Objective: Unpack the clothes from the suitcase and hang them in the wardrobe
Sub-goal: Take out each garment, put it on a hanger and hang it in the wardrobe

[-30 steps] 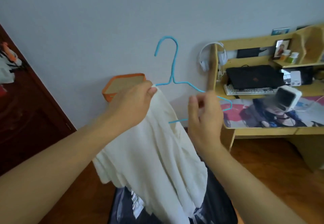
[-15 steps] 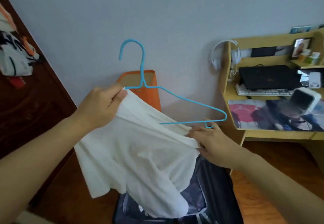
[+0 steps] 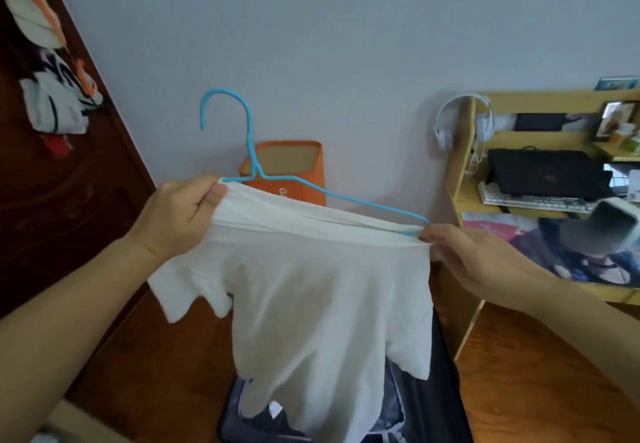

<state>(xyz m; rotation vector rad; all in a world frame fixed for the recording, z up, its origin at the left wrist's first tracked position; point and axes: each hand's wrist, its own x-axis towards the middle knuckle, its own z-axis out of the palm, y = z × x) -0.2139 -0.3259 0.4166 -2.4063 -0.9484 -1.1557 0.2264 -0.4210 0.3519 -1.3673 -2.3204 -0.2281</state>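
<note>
Garment, one: white T-shirt (image 3: 322, 304), centre of the frame, stretched between two hands and draped over a blue wire hanger (image 3: 263, 179) whose hook rises above it toward the upper centre, upright against the pale wall (image 3: 311, 44). Left hand (image 3: 180, 221), centre left: fingers curled, thumb and forefinger pinching the shirt's upper edge together with the left end of the hanger. Right hand (image 3: 478, 259), centre right: fingertips pinching the shirt's opposite edge at the hanger's right tip; whether they also grip the wire cannot be told. Shirt body hangs slack below the hanger, sleeves dangling at lower left and lower right. Suitcase (image 3: 426, 408), dark, open, at the bottom centre of the frame beneath the hanging shirt, with dark printed clothing partly visible inside. Wardrobe (image 3: 52, 183), dark red-brown wood, along the left edge, with white and orange items hanging at the upper left. Orange basket (image 3: 294, 172), behind the hanger against the wall. Bench (image 3: 464, 172), light wood with shelves, at the right edge, bearing white headphones (image 3: 446, 120) hung on its side panel, a black laptop (image 3: 543, 172), a white keyboard (image 3: 533, 200), a printed mat and a small white device (image 3: 613, 221). Floor (image 3: 519, 390), reddish wood, lower right.
</note>
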